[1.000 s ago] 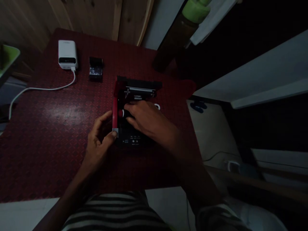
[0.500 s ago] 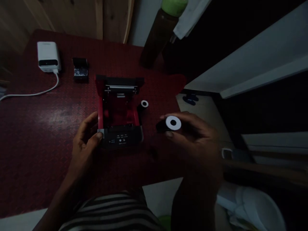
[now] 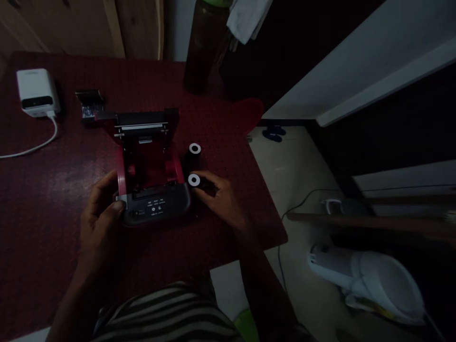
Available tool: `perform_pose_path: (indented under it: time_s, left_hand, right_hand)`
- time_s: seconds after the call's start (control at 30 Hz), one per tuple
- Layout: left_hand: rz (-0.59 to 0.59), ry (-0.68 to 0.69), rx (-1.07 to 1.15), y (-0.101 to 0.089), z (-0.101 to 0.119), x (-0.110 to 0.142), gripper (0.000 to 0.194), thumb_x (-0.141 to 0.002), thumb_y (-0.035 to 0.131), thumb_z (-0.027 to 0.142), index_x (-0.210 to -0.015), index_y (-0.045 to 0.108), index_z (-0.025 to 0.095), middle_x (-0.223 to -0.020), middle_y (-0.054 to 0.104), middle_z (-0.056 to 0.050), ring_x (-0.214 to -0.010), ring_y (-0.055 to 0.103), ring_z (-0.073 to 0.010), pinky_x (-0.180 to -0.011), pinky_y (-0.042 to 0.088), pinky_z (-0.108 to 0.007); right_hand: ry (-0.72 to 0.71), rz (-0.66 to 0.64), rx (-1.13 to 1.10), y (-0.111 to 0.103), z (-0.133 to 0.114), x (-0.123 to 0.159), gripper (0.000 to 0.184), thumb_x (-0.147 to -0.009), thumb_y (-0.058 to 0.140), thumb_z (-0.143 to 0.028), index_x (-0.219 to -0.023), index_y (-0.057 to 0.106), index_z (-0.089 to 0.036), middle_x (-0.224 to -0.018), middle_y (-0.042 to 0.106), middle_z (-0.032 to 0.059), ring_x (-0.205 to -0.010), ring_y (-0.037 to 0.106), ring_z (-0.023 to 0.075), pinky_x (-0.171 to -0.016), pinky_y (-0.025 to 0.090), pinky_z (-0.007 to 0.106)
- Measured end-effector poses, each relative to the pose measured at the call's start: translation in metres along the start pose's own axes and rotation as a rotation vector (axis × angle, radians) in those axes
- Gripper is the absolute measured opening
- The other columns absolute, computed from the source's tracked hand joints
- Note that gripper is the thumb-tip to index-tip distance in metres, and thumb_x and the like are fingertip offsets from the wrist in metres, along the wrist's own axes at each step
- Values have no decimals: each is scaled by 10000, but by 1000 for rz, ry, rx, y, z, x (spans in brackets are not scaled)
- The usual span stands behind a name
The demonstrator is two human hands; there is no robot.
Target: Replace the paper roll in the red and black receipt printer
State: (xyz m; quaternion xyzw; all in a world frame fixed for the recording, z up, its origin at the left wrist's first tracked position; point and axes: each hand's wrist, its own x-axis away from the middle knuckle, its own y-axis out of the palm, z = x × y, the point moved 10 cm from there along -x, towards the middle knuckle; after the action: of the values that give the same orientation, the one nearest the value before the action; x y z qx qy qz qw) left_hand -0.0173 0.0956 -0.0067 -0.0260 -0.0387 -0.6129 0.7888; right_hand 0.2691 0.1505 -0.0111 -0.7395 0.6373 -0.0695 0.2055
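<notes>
Right hand [image 3: 223,199]: pinch closed down to roll width, thumb on near side, fingers on far side. Has hold of near roll [image 3: 197,181], black w/ white ring end, dark hole at centre. Ring end sits at fingertips, facing up and left; rest of roll runs back betw. thumb and fingers, mostly hidden. Whether it touches table [image 3: 64,190]: can't tell, too dark.

Pos. of near roll — just right of red-and-black device [image 3: 151,173], beside its right wall near the front panel [image 3: 156,204]. Well outside the bay; contact w/ wall unclear. Far roll [image 3: 191,154], same type, is just beyond near roll, apart from fingers.

Left hand [image 3: 98,221]: closed round device's near left corner, thumb on top of corner, fingers along outer left wall. Device sits flat, lid [image 3: 140,121] raised at far side, red bay exposed betw. side walls; controls and small print on front panel, print illegible.

Surroundings: small black obj. [image 3: 90,108] just beyond lid's left end. White box [image 3: 37,92] at far left w/ white cable [image 3: 53,133] plugged into its near side. Tall dark bottle [image 3: 204,45] at far edge, white cloth [image 3: 249,19] to its right. Dark slippers [image 3: 274,134] on floor, right of table.
</notes>
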Motion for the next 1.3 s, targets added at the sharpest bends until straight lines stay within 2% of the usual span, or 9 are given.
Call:
perform_pose_path:
  time_s: [0.2, 0.33, 0.67, 0.83, 0.93, 1.0, 1.1, 1.2, 1.3]
  left_hand:
    - [49, -37, 14, -4, -5, -3, 635, -913, 828, 412, -1539, 764, 320, -1580, 760, -27, -1542, 640, -389, -1276, 535, -487]
    - [111, -61, -12, -11, -9, -7, 626, -830, 854, 389, -1451, 830, 307, -1537, 789, -30, -1521, 654, -384, -1279, 508, -475]
    - [118, -57, 6, -4, 1, -1, 592, -857, 843, 349, -1448, 835, 312, -1504, 807, -1, -1463, 693, -303, -1120, 557, -331]
    - [105, -45, 33, -9, -5, -6, 585, -820, 899, 381, -1402, 867, 333, -1474, 822, 3, -1431, 711, -312, -1112, 576, -335]
    - [89, -46, 47, -9, -7, -7, 590, -824, 907, 396, -1411, 865, 346, -1482, 815, 2, -1435, 707, -321, -1099, 581, -333]
    - [78, -49, 55, -8, -7, -5, 582, -862, 884, 383, -1442, 848, 362, -1507, 800, 10, -1458, 690, -312, -1115, 570, -324]
    - [67, -39, 30, -5, -3, -2, 566, -905, 860, 369, -1471, 831, 360, -1521, 791, 6, -1448, 692, -294, -1110, 575, -306]
    - [71, -25, 16, -3, 1, -1, 560, -913, 866, 391, -1467, 833, 322, -1495, 804, -20, -1377, 731, -287, -1033, 615, -291]
    - [56, -18, 44, 0, 4, -1, 539, -917, 872, 394, -1448, 836, 312, -1467, 815, -35, -1319, 766, -285, -984, 645, -302]
  right_hand:
    - [53, 33, 18, -18, 6, 10, 295, -927, 789, -249, -1209, 872, -270, -1229, 914, 48, -1147, 863, 258, -1049, 678, 426]
    - [98, 51, 43, -32, 11, 14, 305, -933, 797, -241, -1225, 875, -277, -1229, 914, 46, -1133, 866, 271, -1039, 688, 442]
    - [68, 11, -5, -6, 13, 9, 455, -944, 765, -198, -1385, 848, -273, -1410, 871, 79, -1282, 840, 269, -1179, 656, 488]
    - [129, -52, 1, -32, 13, 16, 528, -978, 670, -136, -1469, 804, -277, -1412, 868, 78, -1200, 863, 236, -1103, 696, 463]
    - [128, 41, 90, -57, 8, -2, 380, -1013, 687, -184, -1340, 855, -278, -1347, 886, 67, -1232, 845, 262, -1138, 673, 512]
    - [125, 100, 114, -61, 7, -23, 360, -979, 769, -233, -1328, 843, -278, -1389, 868, 70, -1234, 829, 278, -1126, 668, 526]
    - [106, 71, 82, -40, 14, -58, 480, -837, 867, -213, -1311, 804, -256, -1396, 849, 80, -1206, 808, 287, -1076, 663, 509]
    - [76, 43, 79, -19, 21, -81, 292, -814, 837, -211, -1100, 787, -246, -1194, 867, 55, -1137, 797, 288, -1077, 635, 514]
    - [48, 80, 83, -25, 9, -82, 181, -855, 786, -241, -1031, 750, -257, -1095, 849, 33, -1075, 785, 278, -1058, 630, 510]
